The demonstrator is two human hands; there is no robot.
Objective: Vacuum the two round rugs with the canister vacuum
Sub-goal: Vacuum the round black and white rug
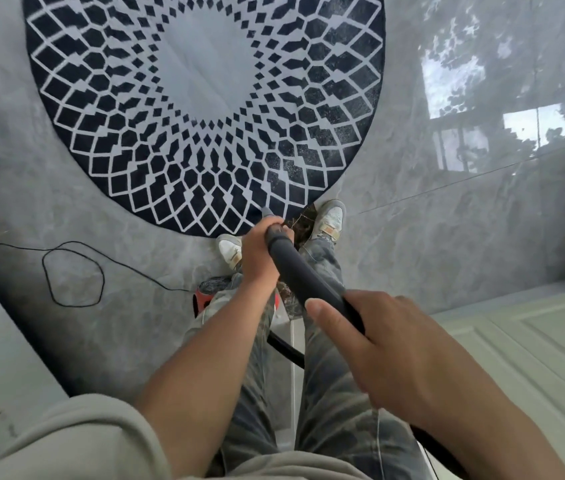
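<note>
Grey floor (430, 244), round rug (205, 81); left hand (261, 252), right hand (398, 351) fingers around vacuum wand (305, 275).

Round rug (108, 98), far side off-frame.

This is a room in a home: a round patterned rug (205, 98) lies on a glossy grey marble-look floor (412, 254), whose polish mirrors a window (454, 84) and leafy branches. A white panelled door (533, 348) stands at the right, and a black cord (104, 279) loops over the tiles
</note>
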